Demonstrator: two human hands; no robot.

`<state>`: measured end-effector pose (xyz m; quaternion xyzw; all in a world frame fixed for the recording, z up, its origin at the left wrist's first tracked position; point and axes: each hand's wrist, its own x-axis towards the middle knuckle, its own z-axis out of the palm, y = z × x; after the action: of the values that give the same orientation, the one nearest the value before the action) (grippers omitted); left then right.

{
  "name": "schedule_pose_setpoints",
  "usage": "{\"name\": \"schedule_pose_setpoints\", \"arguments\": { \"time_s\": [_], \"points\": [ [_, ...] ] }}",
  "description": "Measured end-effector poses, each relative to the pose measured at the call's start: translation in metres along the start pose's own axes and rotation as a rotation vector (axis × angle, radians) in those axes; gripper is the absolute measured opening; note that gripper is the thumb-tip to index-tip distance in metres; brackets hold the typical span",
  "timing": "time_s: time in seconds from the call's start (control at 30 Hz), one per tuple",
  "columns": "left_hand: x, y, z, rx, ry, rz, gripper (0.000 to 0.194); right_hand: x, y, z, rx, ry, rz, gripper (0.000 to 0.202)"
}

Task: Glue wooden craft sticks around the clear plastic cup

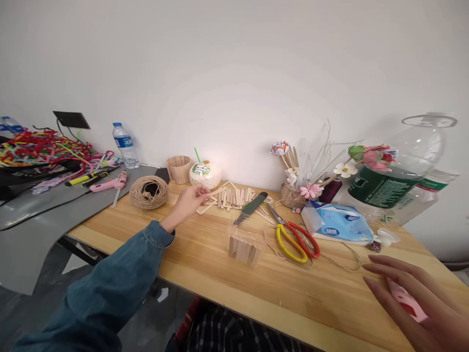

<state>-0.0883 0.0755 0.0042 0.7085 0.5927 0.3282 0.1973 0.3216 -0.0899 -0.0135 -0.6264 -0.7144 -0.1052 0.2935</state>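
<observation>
To the left of the scissors (295, 240), a wooden stick (219, 190) is pinched by the left hand (190, 203). To their right, a pink object (409, 304) is partly covered by the right hand (436, 309); whether it is grasped cannot be told.

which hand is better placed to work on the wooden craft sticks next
Probably the left hand: it's at the wooden craft sticks, apparently pinching one. The right hand is farther away, right of the scissors, partly hiding a pink object.
</observation>
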Motion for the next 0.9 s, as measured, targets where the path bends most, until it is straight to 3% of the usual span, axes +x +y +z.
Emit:
{"name": "schedule_pose_setpoints", "arguments": {
  "time_s": [0.07,0.17,0.23,0.33,0.47,0.63,0.77,0.9],
  "points": [
    [-0.018,0.027,0.003,-0.139,-0.013,0.059,0.024,0.008,-0.027,-0.003,0.107,0.014,0.068,0.035],
    [-0.053,0.068,0.014,-0.561,-0.193,0.188,0.020,0.022,-0.071,-0.003,0.414,0.003,0.097,0.039],
    [-0.074,0.088,0.026,-0.581,-0.296,0.253,0.011,0.029,-0.095,-0.002,0.602,-0.045,0.106,0.042],
    [-0.091,0.102,0.040,-0.582,-0.326,0.369,0.008,0.033,-0.115,-0.003,0.665,-0.053,0.048,0.028],
    [-0.091,0.103,0.042,-0.588,-0.341,0.441,0.006,0.030,-0.120,-0.008,0.636,0.048,-0.092,0.008],
    [-0.083,0.094,0.032,-0.236,-0.240,0.576,0.027,0.027,-0.112,-0.014,0.494,0.149,-0.138,0.005],
    [-0.076,0.082,0.035,0.087,-0.347,0.529,0.034,0.029,-0.107,-0.006,0.346,0.035,-0.374,0.007],
    [-0.070,0.071,0.045,0.174,-0.447,0.604,0.025,0.029,-0.108,0.009,0.316,-0.119,-0.461,0.009]
  ]
}}
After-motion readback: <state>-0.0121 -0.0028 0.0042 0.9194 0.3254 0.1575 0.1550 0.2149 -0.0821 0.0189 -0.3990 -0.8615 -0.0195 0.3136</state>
